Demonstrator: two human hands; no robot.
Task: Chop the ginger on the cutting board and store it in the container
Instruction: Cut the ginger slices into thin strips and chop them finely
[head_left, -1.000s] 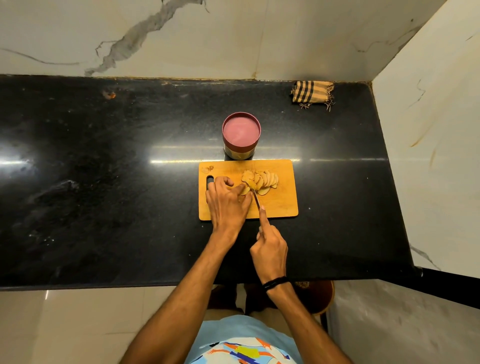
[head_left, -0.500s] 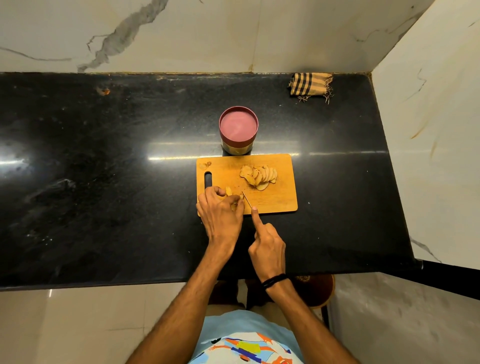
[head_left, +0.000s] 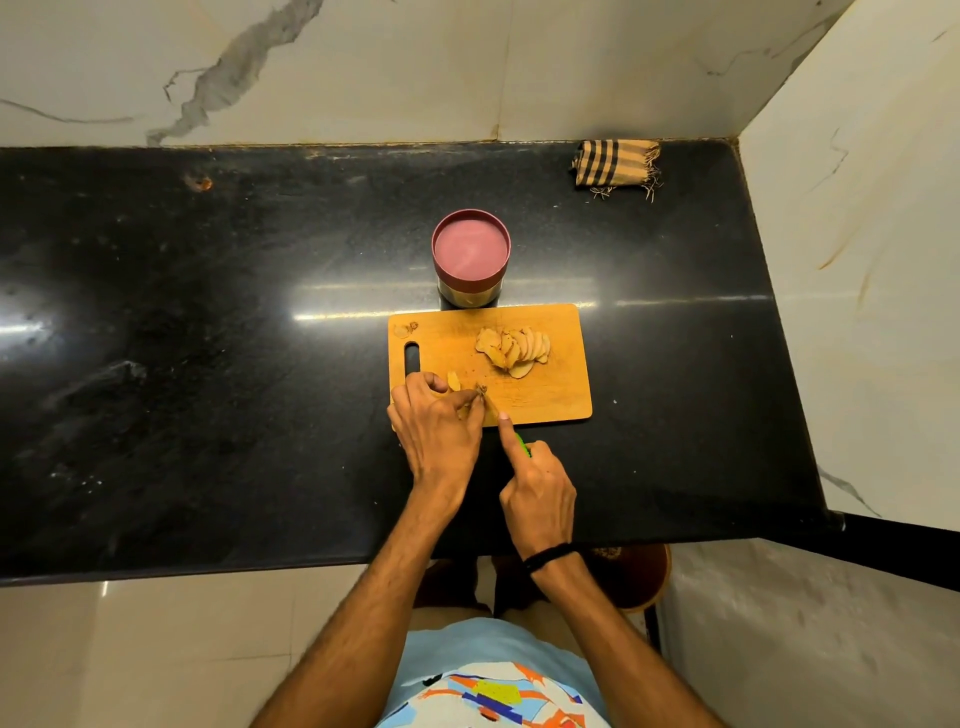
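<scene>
On the counter (head_left: 208, 364), ginger (head_left: 470, 408) is being pinched by the left hand (head_left: 436, 431) at the board's (head_left: 561, 400) 7 o'clock, the knife (head_left: 523, 446) being gripped by the right hand (head_left: 537, 488); slices (head_left: 511, 347) are lying at 12.

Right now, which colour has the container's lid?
The lid is dull pink with a maroon rim; head view shows it.

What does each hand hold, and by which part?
Left hand pinches a ginger piece; right hand grips the knife by its green handle, forefinger along the blade.
</scene>
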